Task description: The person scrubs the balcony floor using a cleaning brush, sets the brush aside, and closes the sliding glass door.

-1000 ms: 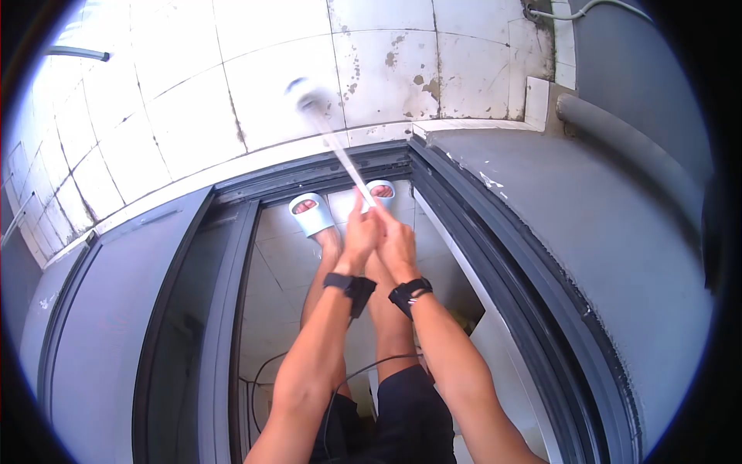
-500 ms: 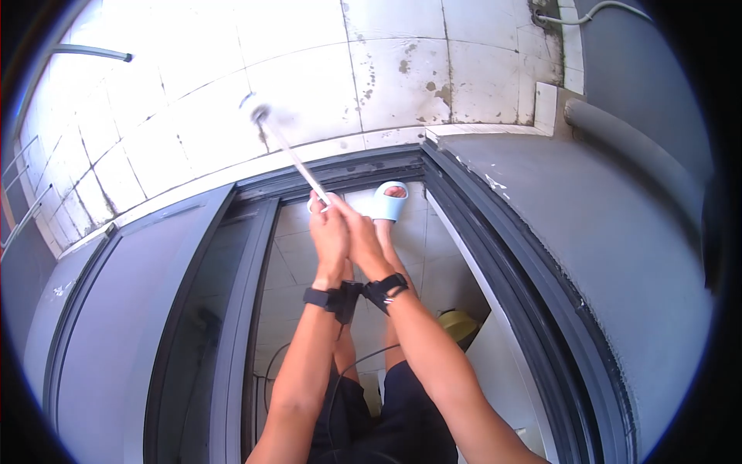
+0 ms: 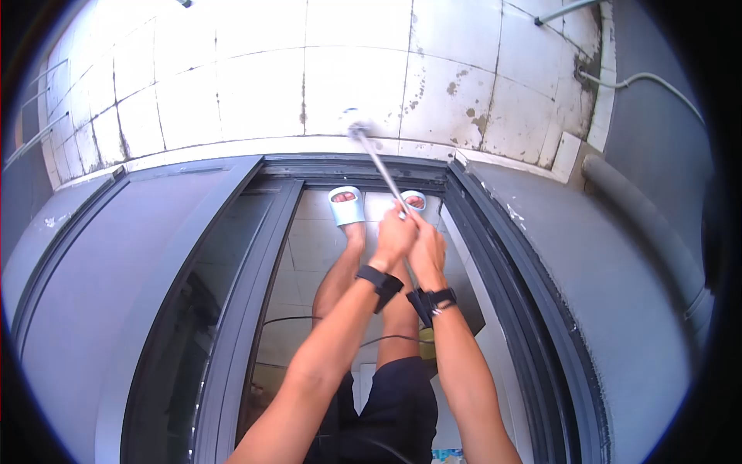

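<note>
Both hands are wrapped round a thin, light-coloured pole [image 3: 380,167] that slants away up and to the left. My left hand [image 3: 394,236] grips it close to its near end, and my right hand [image 3: 427,249] is closed right beside the left. A blurred round head [image 3: 357,130] at the pole's far end is over the white tiled floor [image 3: 255,85], beyond the door sill. Each wrist carries a black strap with a dark device on it.
Below the hands are two feet in light blue slippers [image 3: 347,207], just inside the dark door track [image 3: 355,170]. A sliding door frame [image 3: 267,255] stands left. Grey wall ledge [image 3: 556,247] and pipe [image 3: 641,209] lie right; a black cable [image 3: 386,338] crosses the legs.
Both hands first swung left with the pole, then back to the right. The head camera's view has shifted, and the pole's far end now lies further right than half a second ago.
</note>
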